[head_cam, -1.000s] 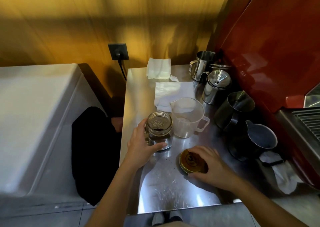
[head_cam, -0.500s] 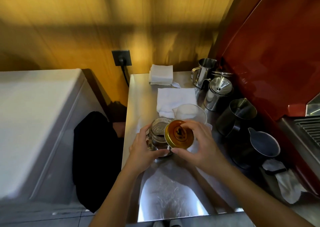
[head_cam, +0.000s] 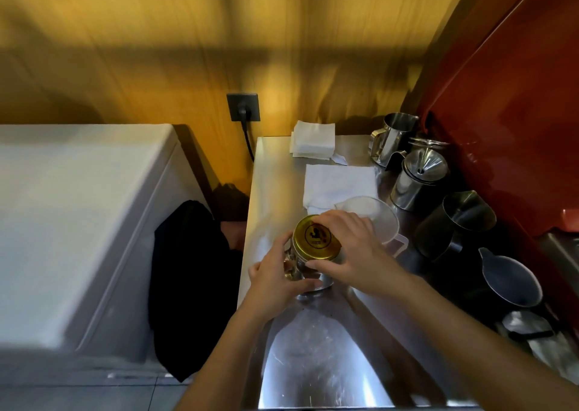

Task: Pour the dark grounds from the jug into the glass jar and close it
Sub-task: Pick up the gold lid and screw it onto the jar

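Observation:
The glass jar [head_cam: 296, 268] stands on the steel counter [head_cam: 319, 363], mostly hidden by both hands. My left hand [head_cam: 272, 280] wraps around its side. A gold lid [head_cam: 316, 238] with a dark emblem sits on top of the jar's mouth, and my right hand [head_cam: 351, 250] grips the lid's rim with fingers and thumb. Just behind my right hand stands the clear plastic jug [head_cam: 372, 214], upright, handle to the right, looking empty.
White folded cloths [head_cam: 338, 185] and a napkin stack [head_cam: 313, 144] lie at the counter's back. Several metal pitchers [head_cam: 416, 175] and dark jugs [head_cam: 507, 279] line the right side by a red machine [head_cam: 517, 128]. A white chest [head_cam: 78, 222] stands left.
My right hand picked the gold lid up from the counter, carried it to the jar and set it on the jar's mouth. My left hand stayed on the jar.

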Tool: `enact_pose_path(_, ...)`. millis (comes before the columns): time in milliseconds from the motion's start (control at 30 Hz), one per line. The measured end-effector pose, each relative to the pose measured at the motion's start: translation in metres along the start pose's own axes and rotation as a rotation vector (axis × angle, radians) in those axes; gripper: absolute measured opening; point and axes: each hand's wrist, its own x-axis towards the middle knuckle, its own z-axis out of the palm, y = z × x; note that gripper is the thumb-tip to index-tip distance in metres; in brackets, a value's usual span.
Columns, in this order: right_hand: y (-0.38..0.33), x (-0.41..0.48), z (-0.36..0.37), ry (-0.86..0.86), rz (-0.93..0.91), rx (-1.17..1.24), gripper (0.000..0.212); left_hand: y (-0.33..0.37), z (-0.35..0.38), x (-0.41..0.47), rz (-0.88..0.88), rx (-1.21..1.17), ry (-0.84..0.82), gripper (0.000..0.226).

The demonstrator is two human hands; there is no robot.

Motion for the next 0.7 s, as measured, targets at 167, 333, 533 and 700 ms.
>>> enact_pose_path(167, 0.005, 0.006, -0.008, -0.078, -0.022, -0.006, 0.064, -0.002, 0.001, 0.001, -0.041, 0.008, -0.008, 0.085)
enact_pose_path(333, 0.007, 0.015, -0.018, -0.179, -0.036, -0.026, 0.067, -0.006, 0.001, 0.002, -0.079, 0.060, -0.020, 0.085)
enact_pose_path(533, 0.000, 0.019, -0.022, -0.166, -0.065, -0.145, 0.071, -0.006, 0.000, 0.004, -0.044, 0.084, -0.024, 0.079)
enact_pose_path(700, -0.005, 0.025, -0.016, -0.171, -0.016, -0.154, 0.067, -0.010, 0.001, 0.004, -0.019, 0.072, -0.001, 0.081)
